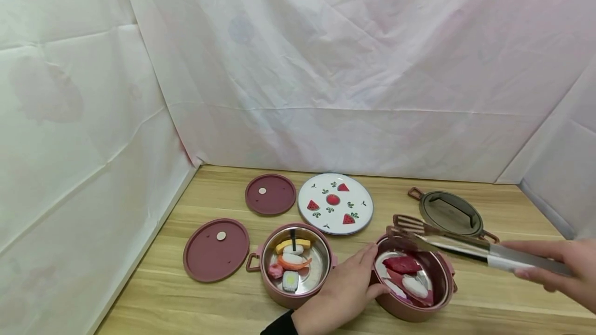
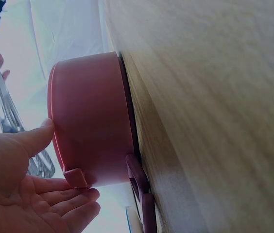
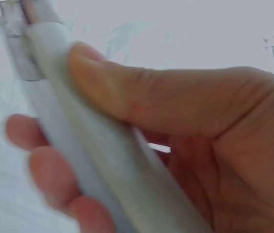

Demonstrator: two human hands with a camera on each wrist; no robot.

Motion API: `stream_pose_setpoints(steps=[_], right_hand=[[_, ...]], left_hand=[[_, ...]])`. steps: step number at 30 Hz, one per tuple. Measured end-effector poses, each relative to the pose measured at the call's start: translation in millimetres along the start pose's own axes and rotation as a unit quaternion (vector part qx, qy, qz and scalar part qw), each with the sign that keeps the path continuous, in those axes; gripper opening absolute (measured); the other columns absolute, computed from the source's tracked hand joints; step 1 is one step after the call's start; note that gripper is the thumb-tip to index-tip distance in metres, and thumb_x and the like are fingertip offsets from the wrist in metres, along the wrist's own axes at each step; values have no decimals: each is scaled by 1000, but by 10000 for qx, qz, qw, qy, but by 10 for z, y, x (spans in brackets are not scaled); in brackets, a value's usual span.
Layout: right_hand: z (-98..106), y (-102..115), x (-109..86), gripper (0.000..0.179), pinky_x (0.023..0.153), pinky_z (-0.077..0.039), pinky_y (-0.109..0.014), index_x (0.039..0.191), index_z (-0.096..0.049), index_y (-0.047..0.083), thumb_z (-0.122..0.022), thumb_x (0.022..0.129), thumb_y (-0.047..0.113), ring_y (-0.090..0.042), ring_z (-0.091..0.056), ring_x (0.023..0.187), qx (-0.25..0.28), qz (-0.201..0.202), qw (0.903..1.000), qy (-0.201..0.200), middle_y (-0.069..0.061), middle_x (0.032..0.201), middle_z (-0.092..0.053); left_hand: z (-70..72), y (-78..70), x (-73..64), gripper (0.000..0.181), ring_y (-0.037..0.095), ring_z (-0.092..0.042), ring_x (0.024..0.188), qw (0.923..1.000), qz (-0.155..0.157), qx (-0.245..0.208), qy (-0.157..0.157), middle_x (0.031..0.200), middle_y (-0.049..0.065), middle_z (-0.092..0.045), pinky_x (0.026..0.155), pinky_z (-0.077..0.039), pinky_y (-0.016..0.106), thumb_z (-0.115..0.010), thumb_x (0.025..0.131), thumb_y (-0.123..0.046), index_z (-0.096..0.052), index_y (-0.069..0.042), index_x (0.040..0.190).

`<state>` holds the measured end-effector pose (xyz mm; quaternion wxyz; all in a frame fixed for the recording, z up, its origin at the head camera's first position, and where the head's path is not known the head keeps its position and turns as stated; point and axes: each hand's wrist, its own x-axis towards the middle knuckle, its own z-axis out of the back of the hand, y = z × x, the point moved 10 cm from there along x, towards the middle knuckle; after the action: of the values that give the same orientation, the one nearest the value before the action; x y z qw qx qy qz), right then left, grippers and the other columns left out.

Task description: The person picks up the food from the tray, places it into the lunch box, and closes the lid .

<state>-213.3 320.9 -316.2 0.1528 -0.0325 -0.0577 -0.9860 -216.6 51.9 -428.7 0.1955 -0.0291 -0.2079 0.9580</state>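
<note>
Both pots (image 1: 407, 315) are a dusty maroon, and the lids (image 1: 211, 260) pretty much match, each with a whitish dot. Plate's (image 1: 321, 182) white with red watermelon slices and green leaves. Tongs (image 1: 465, 246) are silver with grey handles. Table's (image 1: 153, 293) yellowish wood grain, nice.

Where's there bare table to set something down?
The table is bare in front of the nearer maroon lid and right of the right pot. Crowded: between it and the left pot, at the left hand, and above the right pot, where tongs hover.
</note>
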Motion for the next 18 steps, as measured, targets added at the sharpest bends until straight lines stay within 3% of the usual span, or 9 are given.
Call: stream_pose_setpoints(steps=[2,5,11,18], right_hand=[[84,-22,25,39,46,-29,-18,116,-73,19,-82,79,25,10,-37,53,10,126,9980,-615,24,59,-45],[77,-77,109,39,49,-27,-19,120,-71,25,-80,82,29,10,-37,56,-57,109,9970,-762,25,61,-48],[-154,-215,348,50,53,-33,-21,134,-63,9,-69,93,35,9,-49,64,286,-191,9994,-59,10,77,-70],[-472,-213,594,49,57,-39,-22,135,-62,4,-69,94,31,7,-53,69,988,7,9951,2,1,90,-76]], left_hand=[[-2,-1,-1,74,7,-44,141,10000,-29,-7,-26,157,-9,-42,109,-47,47,-61,91,-56,-38,-23,153],[-4,1,1,73,6,-44,141,10000,-61,0,-60,156,-9,-43,109,-48,44,-62,91,-56,-39,-22,152],[-19,6,7,73,5,-44,140,10000,-50,-4,-17,156,-9,-44,109,-49,39,-62,91,-55,-40,-22,152],[-27,10,13,73,5,-44,141,10000,-16,-11,31,156,-10,-43,109,-48,42,-62,91,-56,-39,-23,153]])
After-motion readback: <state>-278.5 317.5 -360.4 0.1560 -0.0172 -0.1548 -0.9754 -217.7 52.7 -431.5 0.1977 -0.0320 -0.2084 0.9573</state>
